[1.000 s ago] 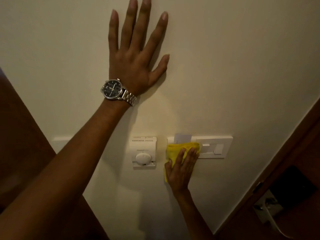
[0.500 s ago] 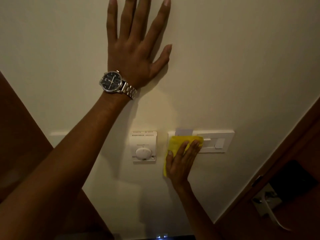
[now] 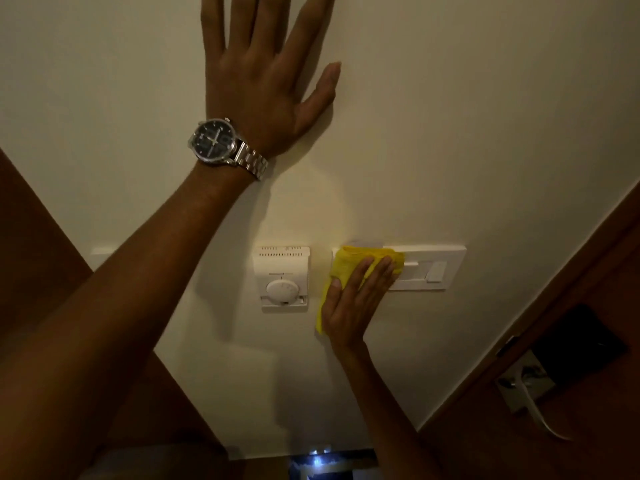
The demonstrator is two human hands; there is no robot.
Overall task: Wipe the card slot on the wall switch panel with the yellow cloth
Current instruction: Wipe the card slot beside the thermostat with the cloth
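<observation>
A white switch panel is set in the cream wall at centre right. My right hand presses a folded yellow cloth flat against the panel's left end, where the card slot is; cloth and fingers hide the slot. A thin pale edge of a card shows just above the cloth. Part of the cloth hangs down along the left side of my palm. My left hand lies flat on the wall higher up, fingers spread, holding nothing, with a metal wristwatch on its wrist.
A white thermostat with a round dial sits on the wall just left of the cloth. A brown wooden door with a metal handle stands at the lower right. Dark wood panelling borders the wall on the left.
My right hand has slid the cloth upward over the panel's left end, covering most of the card that showed above it. The view has tilted, so both hands sit higher in frame.
</observation>
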